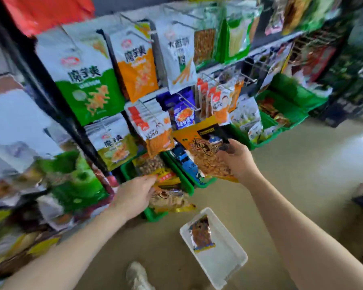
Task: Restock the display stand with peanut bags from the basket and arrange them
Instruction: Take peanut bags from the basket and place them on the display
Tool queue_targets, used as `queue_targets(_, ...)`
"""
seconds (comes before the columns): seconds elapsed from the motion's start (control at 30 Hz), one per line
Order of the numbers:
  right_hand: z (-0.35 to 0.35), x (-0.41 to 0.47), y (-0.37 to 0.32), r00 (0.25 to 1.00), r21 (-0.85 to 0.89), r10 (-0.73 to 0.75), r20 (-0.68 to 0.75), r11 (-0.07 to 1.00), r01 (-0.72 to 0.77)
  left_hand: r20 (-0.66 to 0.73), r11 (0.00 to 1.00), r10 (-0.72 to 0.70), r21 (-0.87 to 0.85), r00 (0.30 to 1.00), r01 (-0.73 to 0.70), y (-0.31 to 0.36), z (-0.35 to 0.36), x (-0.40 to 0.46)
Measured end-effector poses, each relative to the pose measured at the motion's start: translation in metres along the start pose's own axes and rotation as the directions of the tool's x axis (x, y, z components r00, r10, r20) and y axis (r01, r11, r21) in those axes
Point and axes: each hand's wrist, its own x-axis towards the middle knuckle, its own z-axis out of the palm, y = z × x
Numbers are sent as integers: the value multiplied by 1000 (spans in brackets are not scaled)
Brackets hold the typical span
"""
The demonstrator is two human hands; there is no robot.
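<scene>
My right hand (237, 160) grips an orange-and-black peanut bag (205, 151) and holds it tilted above a green bin (205, 181) at the foot of the display stand. My left hand (134, 195) reaches into the neighbouring green bin (155, 215), fingers curled on the yellow peanut bags (170, 195) stacked there. On the floor stands a white basket (224, 260) with one peanut bag (201, 235) lying inside.
Snack packets hang on hooks across the stand, among them a big green-and-white bag (86, 80) and an orange one (136, 61). More green bins (289, 109) sit at right. My shoe (138, 275) is on the tan floor beside the basket.
</scene>
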Motion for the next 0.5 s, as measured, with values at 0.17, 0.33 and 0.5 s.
queue_targets(0.17, 73, -22, -119, 967, 83, -188, 170, 981, 176, -335, 994, -2, 104, 942, 39, -59, -103, -81)
queue_targets(0.33, 165, -74, -255, 887, 235, -419, 193, 898, 373, -648, 951, -5, 232, 762, 204, -134, -199, -164)
queue_targets(0.5, 250, -108, -359, 840, 450, -525, 136, 788, 420, -804, 919, 4, 238, 594, 315, -221, -288, -229)
